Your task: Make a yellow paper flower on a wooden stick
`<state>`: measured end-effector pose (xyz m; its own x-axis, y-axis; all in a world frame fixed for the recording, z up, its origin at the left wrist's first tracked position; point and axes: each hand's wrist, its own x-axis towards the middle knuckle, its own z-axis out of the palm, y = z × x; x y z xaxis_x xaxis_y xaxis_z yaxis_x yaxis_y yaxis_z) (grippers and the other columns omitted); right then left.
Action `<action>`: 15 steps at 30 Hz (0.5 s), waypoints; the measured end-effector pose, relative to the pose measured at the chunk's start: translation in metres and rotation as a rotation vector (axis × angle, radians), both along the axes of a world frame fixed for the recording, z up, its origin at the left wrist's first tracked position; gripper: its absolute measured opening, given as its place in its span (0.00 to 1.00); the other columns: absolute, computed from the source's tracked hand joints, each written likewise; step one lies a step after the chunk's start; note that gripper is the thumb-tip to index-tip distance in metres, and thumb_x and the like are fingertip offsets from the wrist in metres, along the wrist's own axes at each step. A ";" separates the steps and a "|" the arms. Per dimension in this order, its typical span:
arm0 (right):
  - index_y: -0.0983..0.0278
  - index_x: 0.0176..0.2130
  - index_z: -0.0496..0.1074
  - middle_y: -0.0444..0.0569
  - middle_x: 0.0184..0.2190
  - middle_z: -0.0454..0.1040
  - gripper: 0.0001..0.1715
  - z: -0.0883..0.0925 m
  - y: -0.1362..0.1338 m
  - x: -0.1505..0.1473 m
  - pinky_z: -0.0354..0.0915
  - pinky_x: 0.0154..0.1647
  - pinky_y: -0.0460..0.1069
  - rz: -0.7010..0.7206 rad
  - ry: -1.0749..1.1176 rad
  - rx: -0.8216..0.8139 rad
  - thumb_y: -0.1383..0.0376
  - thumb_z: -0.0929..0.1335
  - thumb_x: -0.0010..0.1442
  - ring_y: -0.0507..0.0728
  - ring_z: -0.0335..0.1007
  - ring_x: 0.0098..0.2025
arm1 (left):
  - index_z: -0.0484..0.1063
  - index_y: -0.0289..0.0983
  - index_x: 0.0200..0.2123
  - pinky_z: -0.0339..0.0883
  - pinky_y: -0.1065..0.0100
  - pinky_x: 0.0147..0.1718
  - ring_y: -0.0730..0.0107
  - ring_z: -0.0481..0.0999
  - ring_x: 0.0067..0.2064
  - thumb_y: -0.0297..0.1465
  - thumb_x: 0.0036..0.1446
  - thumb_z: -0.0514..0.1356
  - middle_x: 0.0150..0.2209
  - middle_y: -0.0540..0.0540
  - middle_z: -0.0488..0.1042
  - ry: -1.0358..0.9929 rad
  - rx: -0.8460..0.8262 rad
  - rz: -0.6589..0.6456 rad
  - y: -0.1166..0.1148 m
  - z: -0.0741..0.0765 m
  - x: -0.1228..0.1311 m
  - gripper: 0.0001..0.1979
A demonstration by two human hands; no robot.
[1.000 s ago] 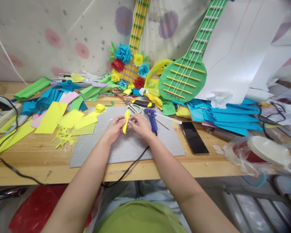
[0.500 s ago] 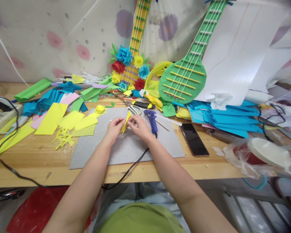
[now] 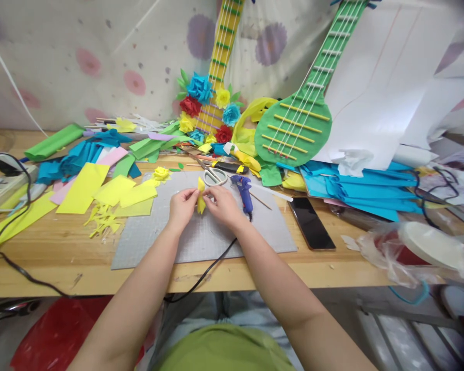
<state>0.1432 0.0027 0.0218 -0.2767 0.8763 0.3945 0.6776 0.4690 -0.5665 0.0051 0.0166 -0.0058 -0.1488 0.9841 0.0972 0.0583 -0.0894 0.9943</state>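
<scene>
Above the grey cutting mat (image 3: pixel 139 247), a small piece of yellow crepe paper (image 3: pixel 201 198) is pinched upright between my two hands. My left hand (image 3: pixel 183 208) is closed on its left side, and my right hand (image 3: pixel 222 206) has its fingertips closed on the right side. Just beyond the fingers lies a pair of scissors (image 3: pixel 215 176) with white handles. A blue glue gun (image 3: pixel 243 193) rests on the mat to the right of my right hand. A finished yellow paper flower (image 3: pixel 161 174) sits at the mat's far left.
Yellow paper sheets (image 3: pixel 83 189) and yellow scraps (image 3: pixel 104 219) lie left of the mat. A black phone (image 3: pixel 311 224) lies at its right. Behind stand a green paper lute (image 3: pixel 294 129) and a yellow one (image 3: pixel 221 51) with paper flowers. A black cable (image 3: pixel 212 265) crosses the mat's front.
The yellow paper has turned from a slanted, edge-on position to a more upright one, showing a wider face. Both hands stay in nearly the same place.
</scene>
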 end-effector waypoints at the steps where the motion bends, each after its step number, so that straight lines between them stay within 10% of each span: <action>1: 0.63 0.38 0.67 0.48 0.36 0.71 0.09 0.001 -0.001 0.000 0.58 0.42 0.50 -0.015 0.009 0.012 0.65 0.62 0.55 0.55 0.65 0.39 | 0.75 0.36 0.32 0.66 0.70 0.33 0.71 0.73 0.31 0.41 0.43 0.61 0.30 0.47 0.76 -0.013 0.002 0.008 0.000 0.000 0.000 0.16; 15: 0.63 0.35 0.66 0.48 0.35 0.70 0.08 0.000 0.001 0.007 0.56 0.44 0.50 -0.030 0.040 0.111 0.71 0.61 0.54 0.56 0.63 0.41 | 0.74 0.32 0.31 0.68 0.68 0.30 0.70 0.73 0.28 0.39 0.36 0.64 0.26 0.47 0.76 -0.214 -0.123 0.027 -0.008 0.020 0.006 0.19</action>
<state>0.1501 0.0032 0.0220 -0.2333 0.8342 0.4996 0.6697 0.5104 -0.5395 0.0109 0.0089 0.0143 -0.1799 0.9819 -0.0597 -0.1542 0.0318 0.9875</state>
